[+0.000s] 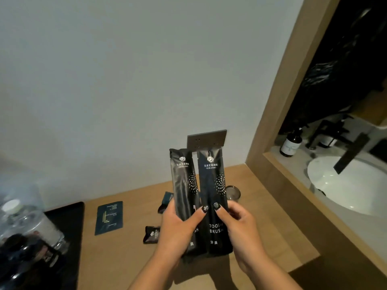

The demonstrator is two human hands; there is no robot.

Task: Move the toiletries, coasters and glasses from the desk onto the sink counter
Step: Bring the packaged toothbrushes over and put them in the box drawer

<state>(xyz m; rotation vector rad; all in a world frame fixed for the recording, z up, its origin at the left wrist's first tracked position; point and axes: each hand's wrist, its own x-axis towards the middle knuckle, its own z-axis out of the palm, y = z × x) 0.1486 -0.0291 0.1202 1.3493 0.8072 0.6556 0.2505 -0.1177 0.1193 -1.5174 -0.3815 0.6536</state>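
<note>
Two long black foil toothbrush packets, gripped upright above the light wooden desk by the left hand and right hand, should be held firmly and carried together to the pale sink counter.

Dim, flat indoor light greets you here: the wall reads dull grey and the table a muted tan. Soft glare catches the white sink basin at right, the brightest patch you have. The bottles at lower left smear into blur near the edge. Wide-angle distortion tilts the wooden frame, and faint sheen runs down the black toothbrush packets.
</note>
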